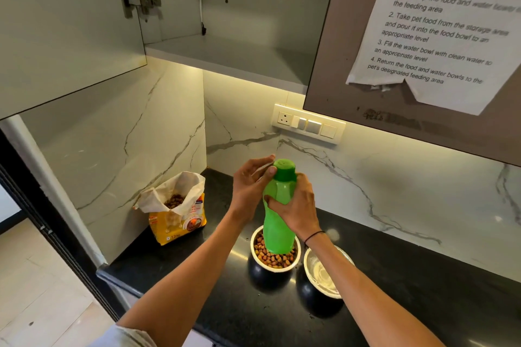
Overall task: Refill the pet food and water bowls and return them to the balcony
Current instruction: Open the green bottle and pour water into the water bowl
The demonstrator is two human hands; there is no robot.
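Right now I am holding the green bottle (pixel 277 217) upright above the food bowl (pixel 275 257), which I am taking as my landmark. My right hand (pixel 296 205) is wrapping around the bottle's middle, its fingers (pixel 272 202) curling tight against the green plastic. My left hand (pixel 249 187) is resting beside the bottle's neck with its fingers (pixel 272 170) loosely spread, the thumb tip touching the green cap (pixel 284 170) (whether the cap is loosened I cannot tell). The cap is sitting on the bottle.

The food bowl is standing on the black counter (pixel 423 290), filled with brown kibble, and the bottle's base is hiding part of its rim from my view. Just to the right of the food bowl, nearly touching it, the water bowl (pixel 324 273) is sitting on the same counter, its steel inside showing pale; my right forearm is crossing over it. To the left of the food bowl and further back, against the marble wall, the yellow pet food bag (pixel 176 215) is standing open with kibble showing in its mouth. Above and behind the food bowl a switch panel (pixel 308 123) is fixed to the wall, and over it the cupboard (pixel 225 47) is hanging open, with a printed instruction sheet (pixel 439 30) taped to the door on the right.
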